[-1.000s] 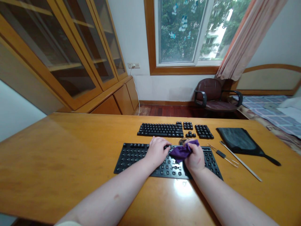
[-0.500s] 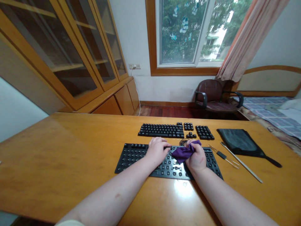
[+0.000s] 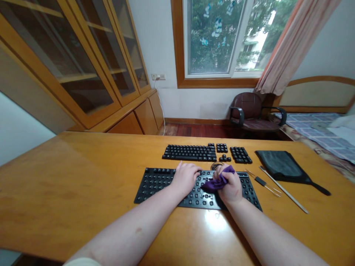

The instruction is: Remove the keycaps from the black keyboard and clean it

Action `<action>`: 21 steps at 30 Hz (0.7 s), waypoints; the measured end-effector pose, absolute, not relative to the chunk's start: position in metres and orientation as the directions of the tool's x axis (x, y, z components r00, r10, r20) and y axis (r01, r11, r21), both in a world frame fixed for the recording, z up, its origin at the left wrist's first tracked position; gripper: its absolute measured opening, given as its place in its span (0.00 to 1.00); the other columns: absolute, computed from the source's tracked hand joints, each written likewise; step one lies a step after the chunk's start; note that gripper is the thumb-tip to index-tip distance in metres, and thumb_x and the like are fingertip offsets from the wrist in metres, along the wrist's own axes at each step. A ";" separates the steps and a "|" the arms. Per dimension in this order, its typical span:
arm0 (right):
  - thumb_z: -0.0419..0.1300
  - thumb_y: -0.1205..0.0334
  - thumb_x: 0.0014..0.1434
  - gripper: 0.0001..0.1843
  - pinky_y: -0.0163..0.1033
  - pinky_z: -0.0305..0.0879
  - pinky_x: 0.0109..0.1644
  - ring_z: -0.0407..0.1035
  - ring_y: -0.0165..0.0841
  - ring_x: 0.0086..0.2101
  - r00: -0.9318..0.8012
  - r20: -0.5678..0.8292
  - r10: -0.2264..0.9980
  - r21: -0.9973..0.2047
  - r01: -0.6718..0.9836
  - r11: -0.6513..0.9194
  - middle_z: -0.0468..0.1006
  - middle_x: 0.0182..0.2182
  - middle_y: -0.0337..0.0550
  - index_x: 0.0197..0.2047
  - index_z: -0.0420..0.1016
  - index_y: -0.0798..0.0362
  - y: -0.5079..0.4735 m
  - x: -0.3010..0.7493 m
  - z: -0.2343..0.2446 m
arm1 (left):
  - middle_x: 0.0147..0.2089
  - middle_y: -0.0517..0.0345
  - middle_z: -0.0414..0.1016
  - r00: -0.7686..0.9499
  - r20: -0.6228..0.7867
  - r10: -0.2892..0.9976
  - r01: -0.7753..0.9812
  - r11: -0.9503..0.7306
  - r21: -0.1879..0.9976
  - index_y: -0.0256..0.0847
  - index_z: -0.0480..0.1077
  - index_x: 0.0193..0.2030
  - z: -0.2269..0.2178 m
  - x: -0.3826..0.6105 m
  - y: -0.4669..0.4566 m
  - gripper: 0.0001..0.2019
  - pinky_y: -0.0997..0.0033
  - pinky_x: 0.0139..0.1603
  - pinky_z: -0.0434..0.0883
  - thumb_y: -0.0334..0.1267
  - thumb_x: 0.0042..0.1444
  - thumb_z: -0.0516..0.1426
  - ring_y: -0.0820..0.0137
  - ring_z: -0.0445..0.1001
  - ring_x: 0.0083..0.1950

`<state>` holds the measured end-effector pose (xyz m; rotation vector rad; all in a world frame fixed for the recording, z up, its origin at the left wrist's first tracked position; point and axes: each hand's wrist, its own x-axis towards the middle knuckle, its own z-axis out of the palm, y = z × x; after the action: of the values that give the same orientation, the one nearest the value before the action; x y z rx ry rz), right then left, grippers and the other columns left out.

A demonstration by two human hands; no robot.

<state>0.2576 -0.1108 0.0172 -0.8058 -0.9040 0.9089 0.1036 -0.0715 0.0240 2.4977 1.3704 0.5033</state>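
Observation:
A black keyboard base [image 3: 154, 184] with its keycaps taken off lies on the wooden table in front of me. My left hand [image 3: 185, 178] rests on its upper middle, fingers stretched out and holding nothing. In my right hand [image 3: 232, 187] a purple cloth [image 3: 213, 184] is bunched up, its loose tip down against the keyboard's switch rows right of centre. My hands and forearms hide part of the base. Just beyond it, a coiled black cable [image 3: 216, 166] shows beside my right hand.
Black keycaps [image 3: 190, 152] sit in keyboard order behind the base, with number-pad keycaps [image 3: 241, 155] to their right. On the right lie a wire keycap puller [image 3: 260, 181], a thin pale stick [image 3: 285, 191] and a black pouch [image 3: 280, 166]. An armchair [image 3: 248, 111] stands beyond the table.
My right hand has shifted slightly with the purple cloth, whose tip has moved a little left and down on the base. My left hand stays in place.

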 end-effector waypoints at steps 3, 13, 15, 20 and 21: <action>0.51 0.64 0.50 0.09 0.36 0.54 0.23 0.56 0.29 0.18 0.431 0.213 0.877 -0.833 -0.389 0.393 0.60 0.17 0.33 0.20 0.59 0.50 -0.109 0.261 0.016 | 0.45 0.61 0.75 0.487 0.175 0.856 0.781 -0.517 0.351 0.49 0.70 0.45 0.022 0.105 -0.074 0.10 0.52 0.63 0.49 0.34 0.59 0.51 0.65 0.69 0.49; 0.53 0.58 0.53 0.13 0.36 0.57 0.26 0.58 0.30 0.20 0.336 0.123 0.934 -0.962 -0.191 0.195 0.63 0.16 0.35 0.19 0.61 0.50 -0.112 0.258 0.017 | 0.44 0.53 0.75 0.419 0.004 0.908 0.892 -0.413 0.182 0.44 0.68 0.45 0.044 0.103 -0.084 0.16 0.43 0.59 0.53 0.25 0.58 0.44 0.61 0.72 0.47; 0.54 0.57 0.53 0.13 0.36 0.57 0.26 0.58 0.30 0.20 0.227 0.134 0.965 -0.957 -0.223 0.185 0.64 0.16 0.35 0.19 0.61 0.50 -0.114 0.255 0.020 | 0.44 0.51 0.74 0.412 0.002 0.911 0.902 -0.408 0.144 0.43 0.67 0.47 0.047 0.102 -0.084 0.17 0.43 0.59 0.54 0.25 0.58 0.44 0.60 0.72 0.47; 0.58 0.56 0.51 0.13 0.35 0.55 0.27 0.58 0.29 0.21 0.303 0.118 0.946 -0.988 -0.056 0.141 0.64 0.17 0.34 0.20 0.63 0.52 -0.114 0.259 0.028 | 0.46 0.53 0.75 0.469 0.008 0.883 0.868 -0.463 0.177 0.45 0.66 0.50 0.048 0.096 -0.079 0.19 0.48 0.61 0.53 0.25 0.58 0.44 0.63 0.72 0.50; 0.58 0.56 0.50 0.13 0.34 0.54 0.27 0.57 0.29 0.21 0.325 0.081 0.942 -0.995 -0.036 0.098 0.63 0.17 0.34 0.19 0.62 0.52 -0.113 0.259 0.029 | 0.46 0.54 0.75 0.484 0.009 0.875 0.858 -0.477 0.188 0.45 0.66 0.49 0.048 0.094 -0.077 0.19 0.50 0.61 0.53 0.24 0.57 0.44 0.64 0.72 0.50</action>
<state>0.2595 -0.1125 0.0288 -1.2446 -0.9707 0.9253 0.0943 -0.0771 0.0482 2.5670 1.5117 0.1560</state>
